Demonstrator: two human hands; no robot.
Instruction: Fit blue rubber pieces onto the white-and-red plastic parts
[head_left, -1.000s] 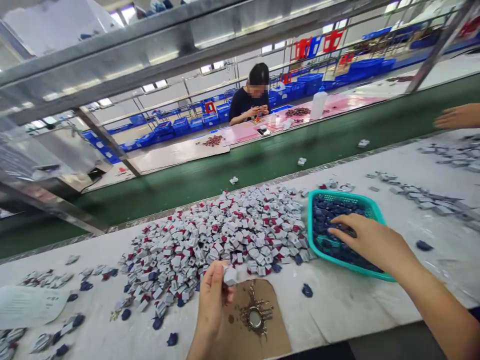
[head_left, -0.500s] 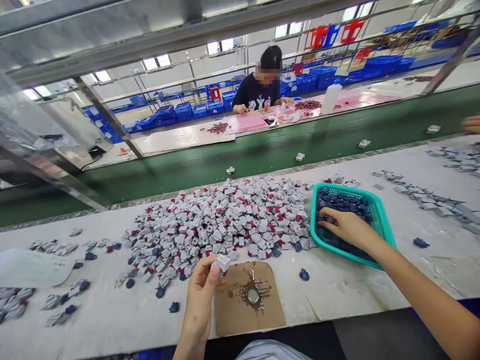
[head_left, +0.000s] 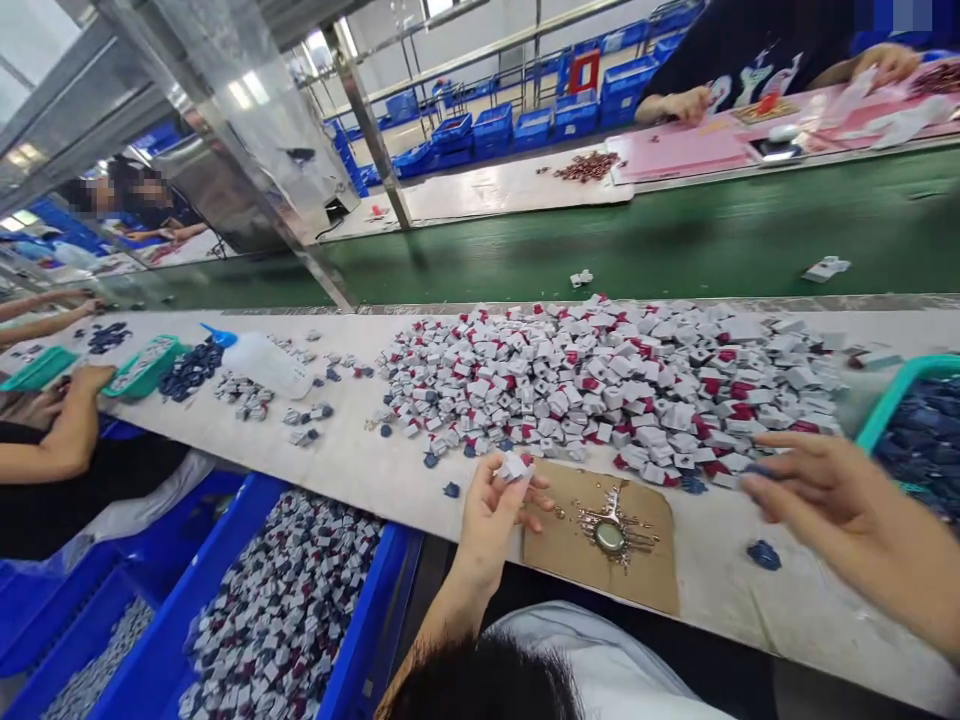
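The left hand [head_left: 491, 525] pinches a small white packet [head_left: 514, 467] at its edge between thumb and fingertips; it looks light and easily crushed.

head-worn view, looking down, near left hand [head_left: 491, 525]

A cardboard sheet [head_left: 555, 550] lies on the bench [head_left: 360, 490] before a parts heap [head_left: 600, 390].

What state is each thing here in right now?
Left hand, holding a small white-and-red piece
Right hand, blurred; cannot tell if it holds anything
Teal basket, full of dark blue pieces
Squeeze bottle, lying on its side, blue nozzle on
Blue crate, heaped with white-and-dark pieces
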